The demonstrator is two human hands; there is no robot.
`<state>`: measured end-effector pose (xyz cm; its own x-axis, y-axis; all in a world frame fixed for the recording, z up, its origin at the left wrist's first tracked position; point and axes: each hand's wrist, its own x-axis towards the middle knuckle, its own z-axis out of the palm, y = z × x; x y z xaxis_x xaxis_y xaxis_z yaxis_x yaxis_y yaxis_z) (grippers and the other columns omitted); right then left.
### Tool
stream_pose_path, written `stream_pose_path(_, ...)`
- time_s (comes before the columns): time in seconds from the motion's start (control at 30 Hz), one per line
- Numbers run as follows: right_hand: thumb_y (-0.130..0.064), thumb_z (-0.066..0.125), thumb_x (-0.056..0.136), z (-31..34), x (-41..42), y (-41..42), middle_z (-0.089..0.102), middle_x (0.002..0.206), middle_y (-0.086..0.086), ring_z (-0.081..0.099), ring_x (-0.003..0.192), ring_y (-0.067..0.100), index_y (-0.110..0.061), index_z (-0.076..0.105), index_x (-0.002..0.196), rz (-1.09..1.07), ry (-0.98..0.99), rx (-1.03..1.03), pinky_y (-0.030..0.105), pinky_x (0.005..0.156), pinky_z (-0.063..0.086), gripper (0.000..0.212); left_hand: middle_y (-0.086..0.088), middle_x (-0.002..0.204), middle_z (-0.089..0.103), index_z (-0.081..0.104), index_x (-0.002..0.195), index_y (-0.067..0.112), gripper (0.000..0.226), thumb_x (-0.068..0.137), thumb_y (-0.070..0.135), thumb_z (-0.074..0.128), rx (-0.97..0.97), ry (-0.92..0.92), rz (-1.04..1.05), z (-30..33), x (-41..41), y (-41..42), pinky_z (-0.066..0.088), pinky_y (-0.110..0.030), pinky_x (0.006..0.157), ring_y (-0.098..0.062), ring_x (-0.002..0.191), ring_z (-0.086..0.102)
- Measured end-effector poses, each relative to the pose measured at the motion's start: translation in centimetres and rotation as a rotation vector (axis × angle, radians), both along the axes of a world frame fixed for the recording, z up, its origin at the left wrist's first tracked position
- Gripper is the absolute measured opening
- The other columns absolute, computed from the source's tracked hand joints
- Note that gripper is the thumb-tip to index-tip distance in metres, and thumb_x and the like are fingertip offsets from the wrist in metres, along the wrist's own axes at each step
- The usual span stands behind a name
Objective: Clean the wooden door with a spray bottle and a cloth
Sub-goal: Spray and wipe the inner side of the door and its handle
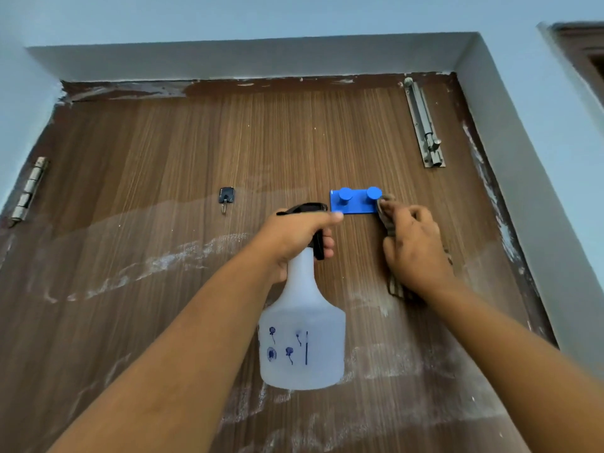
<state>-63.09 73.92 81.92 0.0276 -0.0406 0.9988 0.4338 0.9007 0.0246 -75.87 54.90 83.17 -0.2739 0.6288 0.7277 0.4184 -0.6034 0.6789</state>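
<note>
Nearest the camera, the translucent white plastic spray bottle with small blue printed marks (302, 338) hangs upright from the left hand (294, 238), which is closed around its neck with the thumb laid over the black spray head and a finger curled on the trigger, probably so it can fire without a change of grip; the nozzle faces the door just left of the hooks. Just beside it, the right hand (413, 250) is closed on a crumpled grey-brown cloth (387, 210), pressing it flat to the surface with its upper end touching the right edge of the blue plastic double-peg hook plate (354, 201), seemingly to wipe around that fitting. Behind both stands the brown wood-grain door (228, 142), with whitish smears across its lower half and a cleaner band above, which suggests the wiping is only partly done. Further left sits a small black stick-on hook (226, 197), at the far left edge a metal hinge (29, 191), and up at the top right a grey metal slide bolt (425, 125)
</note>
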Motion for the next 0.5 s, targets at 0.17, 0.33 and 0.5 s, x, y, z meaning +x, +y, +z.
stream_pose_path(0.17,-0.005,0.054,0.083,-0.1,0.4,-0.2,0.053,0.123,0.010,0.045,0.115,0.024,-0.019,0.045,0.142,0.053,-0.031,-0.041,0.044,0.103,0.039,0.062,-0.002,0.058,0.060,0.064,0.084,0.011,0.016,0.089,0.016,0.078,-0.013,-0.001,0.056,0.6,-0.1,0.2,0.055,-0.023,0.051,-0.013,0.047,0.057)
stream_pose_path(0.33,-0.006,0.054,0.084,-0.3,0.2,-0.1,0.050,0.123,0.005,0.045,0.115,0.021,-0.022,0.043,0.142,0.083,-0.001,-0.038,0.039,0.105,0.039,0.061,-0.005,0.066,0.063,0.065,0.080,0.008,0.031,0.089,0.034,0.078,-0.039,0.045,0.194,2.1,-0.8,0.6,0.055,-0.023,0.051,-0.013,0.048,0.060)
stream_pose_path(0.5,0.002,0.049,0.087,2.2,1.3,-0.6,0.054,0.126,0.002,0.049,0.118,0.018,-0.016,0.050,0.136,0.374,0.163,-0.037,0.026,0.101,0.036,0.053,-0.003,0.067,0.062,0.065,0.080,0.010,0.030,0.088,0.036,0.078,-0.050,0.128,0.279,2.1,-1.9,1.6,0.057,-0.032,0.074,-0.015,0.058,0.059)
